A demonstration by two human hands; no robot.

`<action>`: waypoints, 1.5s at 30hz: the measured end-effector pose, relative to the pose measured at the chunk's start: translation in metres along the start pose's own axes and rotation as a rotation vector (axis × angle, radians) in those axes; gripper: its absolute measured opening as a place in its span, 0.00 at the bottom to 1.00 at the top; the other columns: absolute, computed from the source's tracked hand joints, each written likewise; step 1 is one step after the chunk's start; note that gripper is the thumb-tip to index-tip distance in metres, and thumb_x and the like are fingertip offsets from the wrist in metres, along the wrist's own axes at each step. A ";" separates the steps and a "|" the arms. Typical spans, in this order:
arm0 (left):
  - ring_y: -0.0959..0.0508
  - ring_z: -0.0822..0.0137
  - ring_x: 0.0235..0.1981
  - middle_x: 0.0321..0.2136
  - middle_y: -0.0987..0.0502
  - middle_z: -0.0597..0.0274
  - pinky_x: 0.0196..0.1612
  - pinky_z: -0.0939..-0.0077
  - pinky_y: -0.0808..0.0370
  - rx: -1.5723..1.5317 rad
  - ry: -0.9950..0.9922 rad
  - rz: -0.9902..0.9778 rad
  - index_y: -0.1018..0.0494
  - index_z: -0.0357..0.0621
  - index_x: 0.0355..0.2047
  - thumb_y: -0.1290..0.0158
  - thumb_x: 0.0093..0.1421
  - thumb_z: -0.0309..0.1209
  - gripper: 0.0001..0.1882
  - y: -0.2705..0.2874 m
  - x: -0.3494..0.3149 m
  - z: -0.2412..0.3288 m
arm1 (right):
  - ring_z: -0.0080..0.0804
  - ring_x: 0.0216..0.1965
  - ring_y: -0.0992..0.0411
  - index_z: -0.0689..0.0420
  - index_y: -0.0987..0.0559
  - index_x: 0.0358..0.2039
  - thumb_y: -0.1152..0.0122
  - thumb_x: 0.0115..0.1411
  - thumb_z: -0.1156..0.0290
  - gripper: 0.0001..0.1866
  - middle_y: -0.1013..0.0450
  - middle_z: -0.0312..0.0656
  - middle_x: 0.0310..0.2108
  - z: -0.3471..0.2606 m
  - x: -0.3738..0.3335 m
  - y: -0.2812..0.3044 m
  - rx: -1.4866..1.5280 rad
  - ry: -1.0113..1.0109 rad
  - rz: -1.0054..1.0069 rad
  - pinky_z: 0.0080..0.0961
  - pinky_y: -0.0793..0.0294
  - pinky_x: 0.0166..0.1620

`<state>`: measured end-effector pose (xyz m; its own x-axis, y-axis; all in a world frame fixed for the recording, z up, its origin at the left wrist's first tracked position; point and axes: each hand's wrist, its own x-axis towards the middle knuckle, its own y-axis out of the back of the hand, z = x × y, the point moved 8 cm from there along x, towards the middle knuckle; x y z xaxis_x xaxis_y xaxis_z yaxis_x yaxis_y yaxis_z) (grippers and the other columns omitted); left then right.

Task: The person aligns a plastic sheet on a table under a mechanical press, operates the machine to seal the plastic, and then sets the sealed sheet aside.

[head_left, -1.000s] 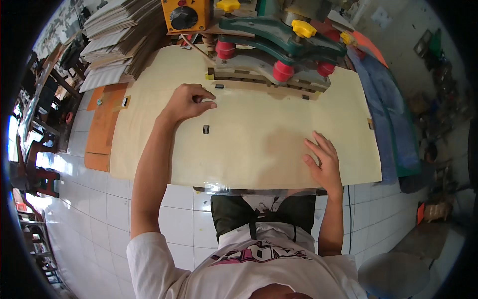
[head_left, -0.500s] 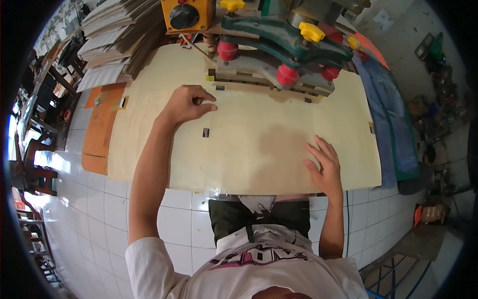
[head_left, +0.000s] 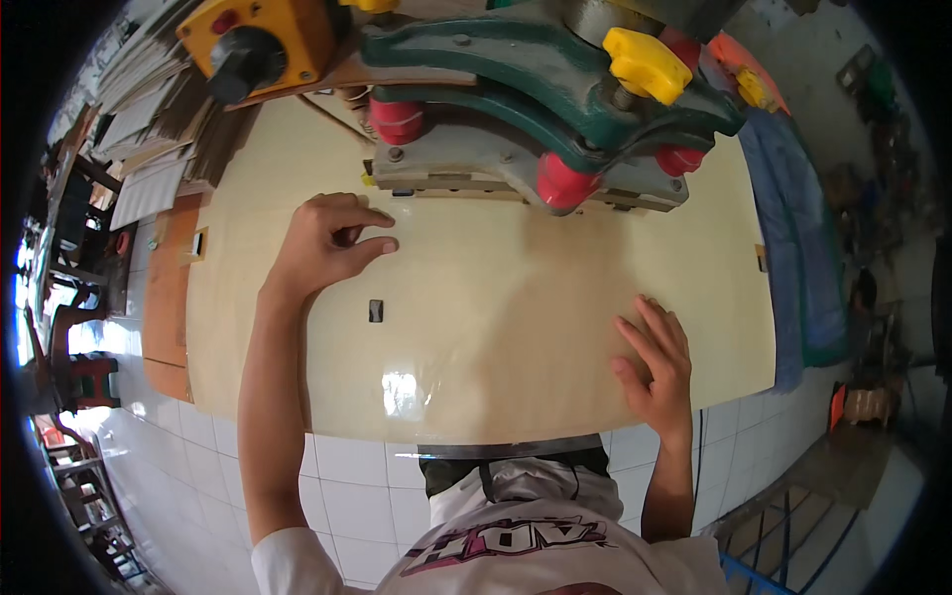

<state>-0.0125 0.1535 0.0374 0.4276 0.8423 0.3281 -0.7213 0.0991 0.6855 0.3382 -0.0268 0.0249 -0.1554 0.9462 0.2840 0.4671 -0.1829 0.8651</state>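
Cream, glossy flat sheet (head_left: pixel 476 297) lies partly beneath the green-and-grey metal press head (head_left: pixel 555 89). Left hand (head_left: pixel 332 238) (half-curled, empty) and open, empty right hand (head_left: pixel 659 367) apparently steady it; the next move seemingly calls for clear fingers.

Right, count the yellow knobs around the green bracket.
3: a front knob, a left knob cut off by the top edge, and a right knob beyond the green bracket. More may be hidden.

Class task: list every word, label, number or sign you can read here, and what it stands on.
White shirt: bold magenta, dark and white lettering, partly lost in folds; not copied here.
Cream sheet: no writing seen.
Orange control box: nothing legible.
No other readable text.
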 end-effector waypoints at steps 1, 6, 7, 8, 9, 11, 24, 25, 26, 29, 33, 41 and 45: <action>0.34 0.68 0.19 0.16 0.31 0.63 0.25 0.71 0.36 0.012 -0.009 0.007 0.16 0.42 0.30 0.30 0.42 0.28 0.12 0.001 0.000 0.000 | 0.50 0.65 0.36 0.52 0.19 0.53 0.35 0.58 0.61 0.22 0.34 0.48 0.65 0.000 0.002 0.000 0.001 0.004 -0.001 0.54 0.43 0.66; 0.35 0.68 0.19 0.15 0.33 0.64 0.26 0.72 0.37 0.034 -0.016 -0.001 0.16 0.43 0.31 0.30 0.42 0.28 0.13 -0.003 0.001 -0.007 | 0.50 0.65 0.36 0.53 0.19 0.53 0.35 0.58 0.60 0.22 0.34 0.48 0.65 -0.002 0.005 0.001 0.001 0.004 -0.015 0.53 0.43 0.66; 0.36 0.68 0.19 0.15 0.34 0.64 0.26 0.72 0.37 0.040 -0.023 -0.002 0.16 0.43 0.31 0.29 0.42 0.28 0.14 -0.003 0.001 -0.007 | 0.50 0.65 0.36 0.53 0.19 0.53 0.35 0.58 0.60 0.22 0.34 0.48 0.65 -0.001 0.005 0.001 0.003 -0.001 -0.017 0.53 0.43 0.66; 0.35 0.68 0.19 0.15 0.33 0.64 0.26 0.72 0.38 0.041 -0.023 -0.012 0.16 0.43 0.32 0.29 0.42 0.29 0.14 -0.003 0.001 -0.008 | 0.49 0.65 0.36 0.53 0.19 0.53 0.35 0.58 0.59 0.22 0.34 0.48 0.65 -0.001 0.005 0.000 0.005 -0.005 -0.019 0.53 0.43 0.66; 0.35 0.69 0.19 0.16 0.32 0.64 0.26 0.72 0.38 0.042 -0.022 -0.022 0.16 0.42 0.32 0.29 0.43 0.29 0.14 -0.004 0.002 -0.009 | 0.49 0.65 0.36 0.52 0.19 0.53 0.36 0.59 0.59 0.22 0.34 0.48 0.65 0.000 0.005 -0.001 -0.001 -0.004 -0.020 0.53 0.44 0.66; 0.34 0.69 0.20 0.16 0.31 0.63 0.26 0.72 0.38 0.041 -0.020 -0.031 0.16 0.41 0.33 0.29 0.43 0.30 0.15 -0.004 0.002 -0.010 | 0.49 0.65 0.36 0.52 0.19 0.53 0.36 0.59 0.59 0.22 0.35 0.48 0.65 0.000 0.004 -0.001 -0.014 -0.001 -0.023 0.53 0.44 0.66; 0.36 0.68 0.19 0.15 0.34 0.64 0.28 0.72 0.37 0.031 0.003 -0.019 0.16 0.44 0.33 0.30 0.43 0.29 0.14 -0.004 0.001 -0.006 | 0.50 0.65 0.36 0.52 0.20 0.54 0.37 0.61 0.58 0.22 0.35 0.49 0.65 0.000 0.002 -0.001 -0.018 0.001 -0.021 0.54 0.45 0.67; 0.36 0.68 0.20 0.15 0.34 0.64 0.28 0.72 0.37 0.024 0.006 -0.020 0.16 0.44 0.33 0.30 0.43 0.28 0.14 -0.004 0.001 -0.007 | 0.50 0.65 0.37 0.52 0.20 0.54 0.37 0.61 0.58 0.22 0.35 0.49 0.65 0.000 0.002 -0.001 -0.016 0.002 -0.020 0.54 0.44 0.67; 0.36 0.68 0.20 0.15 0.34 0.64 0.28 0.72 0.36 0.020 0.007 -0.021 0.16 0.44 0.33 0.30 0.43 0.28 0.14 -0.004 0.000 -0.007 | 0.50 0.65 0.37 0.52 0.20 0.54 0.37 0.61 0.58 0.22 0.35 0.49 0.65 0.000 0.002 -0.001 -0.015 0.003 -0.019 0.54 0.44 0.67; 0.35 0.68 0.20 0.15 0.34 0.64 0.28 0.72 0.36 0.016 0.006 -0.020 0.15 0.45 0.34 0.30 0.43 0.29 0.14 -0.003 0.000 -0.007 | 0.50 0.65 0.37 0.52 0.20 0.54 0.37 0.60 0.59 0.22 0.35 0.49 0.65 0.000 0.003 0.000 -0.009 0.002 -0.013 0.54 0.44 0.67; 0.35 0.67 0.20 0.15 0.34 0.64 0.29 0.71 0.36 0.034 -0.005 -0.016 0.15 0.45 0.33 0.30 0.43 0.29 0.14 -0.003 0.000 -0.006 | 0.49 0.66 0.37 0.52 0.20 0.54 0.36 0.60 0.60 0.22 0.35 0.48 0.65 -0.001 0.003 -0.001 0.000 -0.009 -0.011 0.54 0.44 0.67; 0.35 0.67 0.19 0.15 0.34 0.64 0.29 0.71 0.36 0.039 -0.006 -0.019 0.16 0.44 0.33 0.29 0.42 0.29 0.14 -0.003 0.000 -0.005 | 0.48 0.65 0.36 0.52 0.19 0.54 0.35 0.59 0.59 0.22 0.34 0.47 0.65 -0.001 0.003 -0.001 -0.005 -0.012 -0.010 0.54 0.44 0.67; 0.35 0.67 0.19 0.15 0.34 0.65 0.29 0.71 0.36 0.027 -0.006 -0.017 0.16 0.44 0.33 0.30 0.43 0.29 0.14 -0.002 0.001 -0.005 | 0.48 0.65 0.36 0.52 0.19 0.54 0.36 0.60 0.58 0.22 0.34 0.47 0.65 -0.001 0.003 0.000 0.001 -0.019 -0.010 0.54 0.44 0.66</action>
<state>-0.0130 0.1566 0.0331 0.4433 0.8372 0.3202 -0.6987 0.0990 0.7085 0.3368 -0.0238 0.0260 -0.1437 0.9528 0.2674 0.4668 -0.1729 0.8673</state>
